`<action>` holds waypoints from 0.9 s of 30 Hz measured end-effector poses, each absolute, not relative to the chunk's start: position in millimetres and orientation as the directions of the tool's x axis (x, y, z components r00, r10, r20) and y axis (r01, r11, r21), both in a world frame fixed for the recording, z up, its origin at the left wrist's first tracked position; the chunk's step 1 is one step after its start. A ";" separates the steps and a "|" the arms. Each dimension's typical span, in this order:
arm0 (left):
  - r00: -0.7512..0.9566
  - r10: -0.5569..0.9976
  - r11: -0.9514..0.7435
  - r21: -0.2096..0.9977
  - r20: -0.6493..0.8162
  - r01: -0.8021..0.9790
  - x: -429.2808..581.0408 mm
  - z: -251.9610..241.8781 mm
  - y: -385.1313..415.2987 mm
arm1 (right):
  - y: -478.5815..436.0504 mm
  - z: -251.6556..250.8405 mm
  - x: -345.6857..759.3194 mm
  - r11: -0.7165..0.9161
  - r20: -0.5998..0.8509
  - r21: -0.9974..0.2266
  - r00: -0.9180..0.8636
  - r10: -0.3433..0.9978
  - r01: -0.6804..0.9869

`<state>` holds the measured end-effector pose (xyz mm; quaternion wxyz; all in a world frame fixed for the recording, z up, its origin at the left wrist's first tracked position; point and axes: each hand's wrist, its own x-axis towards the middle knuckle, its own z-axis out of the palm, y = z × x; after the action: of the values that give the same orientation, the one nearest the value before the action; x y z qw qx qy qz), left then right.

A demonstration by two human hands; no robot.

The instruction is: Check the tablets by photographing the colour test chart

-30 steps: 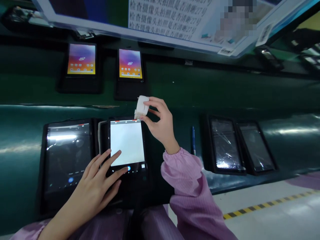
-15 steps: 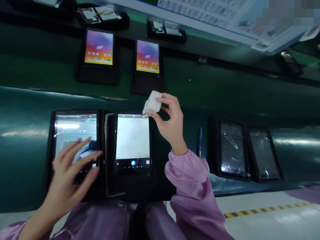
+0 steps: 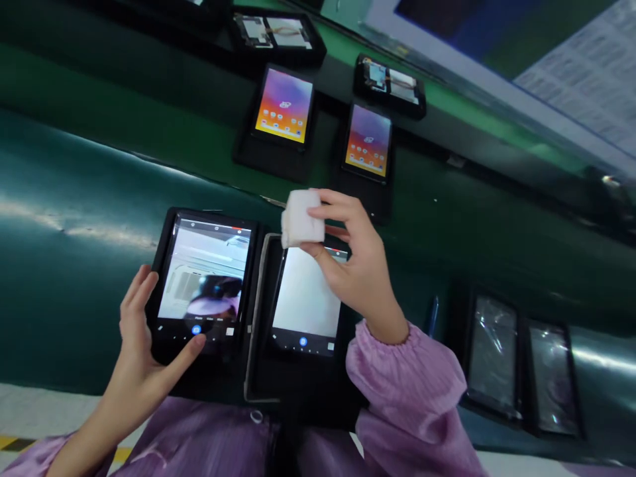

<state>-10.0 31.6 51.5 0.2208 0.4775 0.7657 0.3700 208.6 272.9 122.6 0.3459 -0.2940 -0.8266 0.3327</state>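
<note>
**Wipe pinched over white-screen tablet**

Folded white wipe [image 3: 301,218] sits pinched between thumb and fingertips of the right hand [image 3: 358,268], just above the top edge of the white-screen tablet [image 3: 307,301]. Glossy green conveyor belt [image 3: 74,192] lies under everything. Two home-screen tablets [image 3: 284,106] lie beyond the fingertips. Left hand [image 3: 135,344] clasps the lower corner of the camera-view tablet [image 3: 203,281], with the thumb on its screen and the fingers curled along the edge.

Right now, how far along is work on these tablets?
Looks done: two far tablets show home screens. In hand: the left hand grips the camera-view tablet, thumb at its button; the right hand pinches a white wad over the white-screen tablet. Left: two dark tablets.
</note>
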 end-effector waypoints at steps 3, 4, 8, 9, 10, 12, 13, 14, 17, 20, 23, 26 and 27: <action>-0.441 0.897 0.290 0.783 -0.021 0.551 -10.8 56.3 33.6 | 276.4 120.7 175.6 0.604 0.340 -0.772 -0.674 0.656 0.199; -0.445 0.895 0.294 0.785 -0.026 0.545 -11.1 57.4 34.0 | 277.9 119.4 166.8 0.603 0.329 -0.774 -0.693 0.641 0.191; -0.442 0.896 0.298 0.785 -0.035 0.543 -12.0 59.2 34.9 | 283.0 112.2 144.6 0.582 0.287 -0.794 -0.738 0.611 0.173; -0.437 0.898 0.300 0.784 -0.041 0.543 -12.2 59.3 34.8 | 284.0 110.0 141.8 0.579 0.286 -0.798 -0.739 0.610 0.169; -0.432 0.901 0.301 0.783 -0.046 0.544 -12.3 59.3 34.6 | 284.9 107.6 139.7 0.577 0.287 -0.799 -0.738 0.611 0.167; -0.423 0.905 0.298 0.779 -0.047 0.551 -12.5 59.0 34.1 | 286.9 103.0 137.4 0.580 0.294 -0.798 -0.736 0.610 0.162; -0.421 0.906 0.293 0.776 -0.038 0.559 -12.5 58.6 33.9 | 287.9 101.1 136.9 0.585 0.297 -0.795 -0.736 0.609 0.163; -0.421 0.907 0.285 0.771 -0.025 0.569 -12.5 58.1 33.8 | 288.9 99.6 136.6 0.594 0.300 -0.786 -0.735 0.608 0.170; -0.406 0.914 0.270 0.756 -0.007 0.596 -12.3 56.2 33.7 | 291.5 98.1 136.7 0.653 0.322 -0.723 -0.725 0.609 0.228; -0.390 0.921 0.262 0.752 -0.007 0.605 -12.3 55.1 33.8 | 292.5 100.2 136.3 0.702 0.330 -0.650 -0.724 0.605 0.290; -0.387 0.922 0.260 0.751 -0.007 0.607 -12.3 55.0 34.2 | 292.5 102.2 135.0 0.725 0.337 -0.620 -0.733 0.591 0.300; -0.392 0.920 0.259 0.754 -0.002 0.604 -11.8 54.7 35.4 | 292.5 102.0 134.6 0.733 0.336 -0.604 -0.733 0.591 0.313; -0.395 0.919 0.256 0.753 0.005 0.606 -11.6 54.6 36.0 | 292.6 101.6 134.8 0.730 0.333 -0.603 -0.731 0.596 0.321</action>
<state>-11.6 36.0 54.6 0.2255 0.5018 0.7597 0.3466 134.8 292.6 101.6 0.2618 -0.2566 -0.8926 0.2625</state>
